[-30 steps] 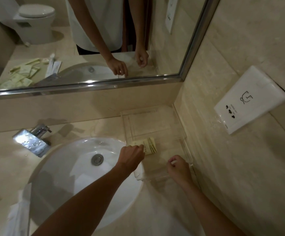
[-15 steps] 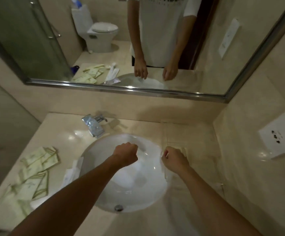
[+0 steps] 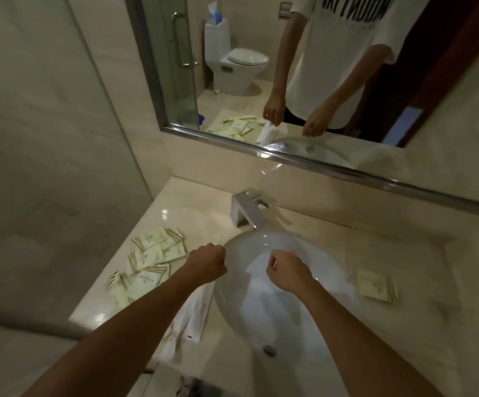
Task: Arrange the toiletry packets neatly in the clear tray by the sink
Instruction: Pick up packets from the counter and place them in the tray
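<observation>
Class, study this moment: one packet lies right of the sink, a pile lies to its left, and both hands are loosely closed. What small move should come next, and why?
Probably the left hand should reach to the scattered pile of packets and pick one up. Both hands look empty, the left is nearest the pile, and only one packet lies on the tray side, right of the sink.

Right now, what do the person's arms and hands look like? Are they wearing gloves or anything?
No gloves. The left hand and the right hand are bare, with no rings, watch or bracelet that I can see. Both forearms are bare too, with no sleeves reaching them. In the mirror you can see a loose white T-shirt with short sleeves and dark block letters across the chest.
</observation>
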